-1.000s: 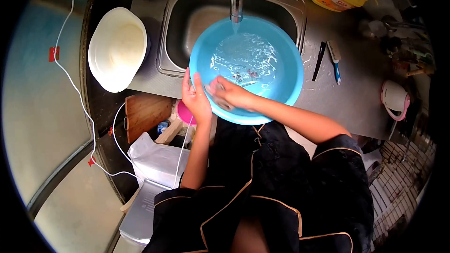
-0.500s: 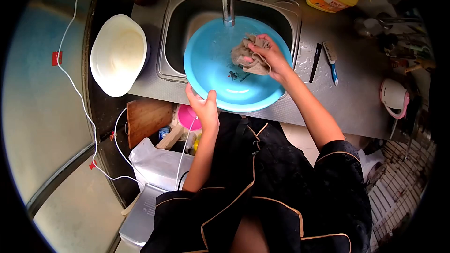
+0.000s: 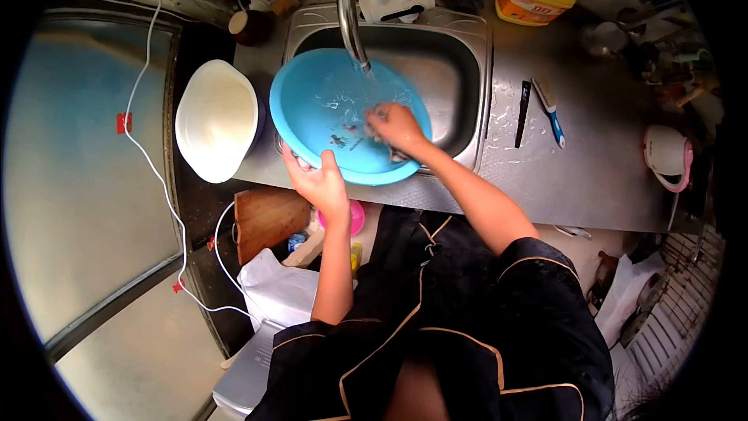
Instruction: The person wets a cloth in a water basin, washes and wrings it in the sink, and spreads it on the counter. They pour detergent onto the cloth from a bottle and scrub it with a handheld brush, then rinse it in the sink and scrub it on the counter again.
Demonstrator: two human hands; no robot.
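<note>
Currently, in the head view, a blue basin (image 3: 300, 93) is being held tilted over the sink (image 3: 456, 78), beneath the faucet (image 3: 348, 15). Its near-left rim is being gripped by the left hand (image 3: 318, 181), thumb over the edge. Inside the basin, a brown cloth (image 3: 399, 155), partly hidden and blurred, is being grasped by the right hand (image 3: 396, 126). To the right, a brush (image 3: 550, 111) and a flat black object (image 3: 523, 113) are being supported by the desk (image 3: 592, 179).
</note>
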